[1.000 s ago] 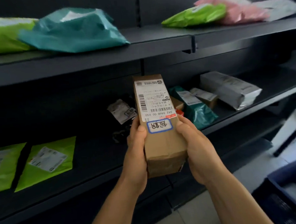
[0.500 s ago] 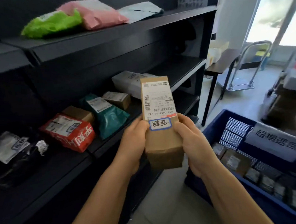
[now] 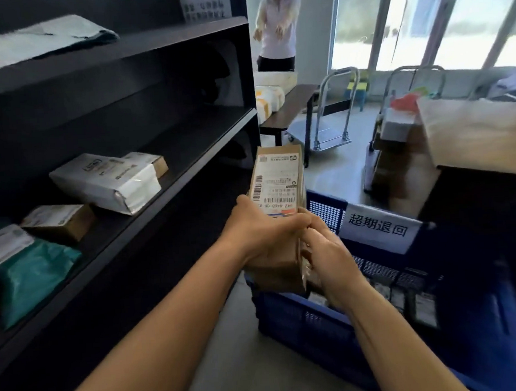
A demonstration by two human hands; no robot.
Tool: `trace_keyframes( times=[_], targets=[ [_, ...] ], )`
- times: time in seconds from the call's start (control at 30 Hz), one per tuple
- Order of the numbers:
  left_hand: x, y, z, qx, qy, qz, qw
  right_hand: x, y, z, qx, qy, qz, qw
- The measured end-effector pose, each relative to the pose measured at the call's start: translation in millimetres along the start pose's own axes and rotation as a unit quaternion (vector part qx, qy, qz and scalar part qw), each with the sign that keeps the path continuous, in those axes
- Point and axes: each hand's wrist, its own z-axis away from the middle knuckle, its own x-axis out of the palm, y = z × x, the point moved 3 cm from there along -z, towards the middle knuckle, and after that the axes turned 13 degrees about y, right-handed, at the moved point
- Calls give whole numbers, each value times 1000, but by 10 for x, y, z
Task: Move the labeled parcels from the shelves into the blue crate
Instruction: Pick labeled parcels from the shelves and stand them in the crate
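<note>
While your left hand (image 3: pixel 262 237) and right hand (image 3: pixel 330 257) clamp their fingers around the brown labeled parcel (image 3: pixel 277 212), you hold it upright, label toward you, above the near-left rim of the blue crate (image 3: pixel 303 316), apparently ready for lowering.

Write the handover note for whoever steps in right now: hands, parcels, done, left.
Left hand: wrapped over the front of the tall brown box.
Right hand: on the same box's right side.
Box: upright, in the air above the near-left corner of the blue crate, not yet released.
Done: some small parcels already lie in the crate.
Left: lower this box in, then clear the shelf: white mailer, small brown box, teal mailer.
</note>
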Motion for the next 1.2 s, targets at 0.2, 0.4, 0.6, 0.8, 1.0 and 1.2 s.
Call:
trace_keyframes(
  times=[0.2,0.4,0.6,0.8,1.0,1.2],
  targets=[
    [670,334,-275,100,-87,-92,987,-646,-18,-147,12,40,-2,999],
    [1294,397,-615,208,-161,-217,940,-1270,5,-585,-112,176,265,942],
    [1931,405,-1029,361,-257,-298,845,-1466,28,-1194,-195,96,658,721],
    [2376,246,-1633,380,-345,-288,808,-1511,189,-1944,-127,19,721,681],
    [2792,139,-2039,394,-332,-289,807,-1694,416,-2300,-51,82,714,694],
    [3130,-63,-2272,277,-211,-195,917,-2013,773,-2495,79,185,668,717]
  ],
)
